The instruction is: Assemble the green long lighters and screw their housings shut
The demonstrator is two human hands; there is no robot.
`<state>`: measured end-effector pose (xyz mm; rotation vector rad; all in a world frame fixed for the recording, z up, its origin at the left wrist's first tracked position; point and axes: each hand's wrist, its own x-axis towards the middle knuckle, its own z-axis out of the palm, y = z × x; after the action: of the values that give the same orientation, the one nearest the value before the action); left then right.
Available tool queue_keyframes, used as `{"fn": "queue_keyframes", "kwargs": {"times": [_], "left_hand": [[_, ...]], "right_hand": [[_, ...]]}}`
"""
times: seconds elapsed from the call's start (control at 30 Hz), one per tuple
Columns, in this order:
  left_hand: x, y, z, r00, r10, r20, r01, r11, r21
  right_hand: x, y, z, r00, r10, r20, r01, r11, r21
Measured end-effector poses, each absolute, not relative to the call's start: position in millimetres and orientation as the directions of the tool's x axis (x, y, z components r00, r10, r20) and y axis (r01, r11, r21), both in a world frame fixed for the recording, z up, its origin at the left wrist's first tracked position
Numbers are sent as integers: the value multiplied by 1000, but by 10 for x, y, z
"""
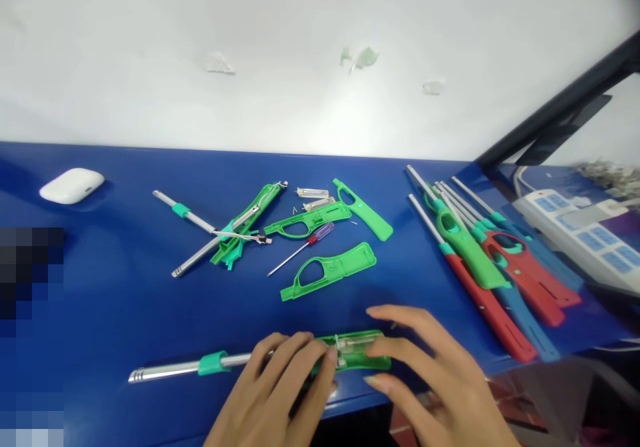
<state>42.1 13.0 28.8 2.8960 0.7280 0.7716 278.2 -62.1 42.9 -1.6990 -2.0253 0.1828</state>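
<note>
An opened long-necked gas lighter (364,361) lies near the table's front edge, its green handle shell facing up with a clear fuel tank (357,344) inside. Its silver metal tube (165,371) with a teal collar (213,363) points left. My left hand (280,380) grips the handle's trigger end from above, hiding that part. Over the right end of the handle, my right hand (435,373) has its fingers spread; a fingertip is at the tank, though I cannot tell whether it touches. Just beyond lies an empty green shell half (333,270).
Behind are a screwdriver (300,249), more green shells (367,213), clear tanks (314,193), small screws and tubes with wires (200,253). Several assembled lighters (490,300) lie at the right beside a power strip (585,230). A white earbud case (73,185) sits far left.
</note>
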Motion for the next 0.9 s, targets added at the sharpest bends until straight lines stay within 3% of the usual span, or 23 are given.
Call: {"fn": "queue_keyframes", "kwargs": {"times": [0.17, 0.37, 0.53, 0.73, 0.9], "left_hand": [[260, 236, 202, 662, 533, 527, 489, -840, 236], [-169, 388, 131, 544, 675, 499, 630, -721, 288], [-270, 410, 208, 463, 803, 375, 755, -579, 308], [-189, 326, 242, 374, 862, 342, 764, -495, 414], [-211, 347, 237, 301, 815, 495, 730, -531, 431]], "right_hand": [[2921, -532, 428, -31, 943, 332, 912, 163, -377], [3019, -183, 428, 33, 934, 357, 940, 92, -329], [3108, 75, 490, 37, 953, 301, 957, 52, -284], [3113, 232, 574, -63, 960, 273, 967, 126, -220], [3055, 212, 504, -218, 944, 248, 947, 266, -178]]}}
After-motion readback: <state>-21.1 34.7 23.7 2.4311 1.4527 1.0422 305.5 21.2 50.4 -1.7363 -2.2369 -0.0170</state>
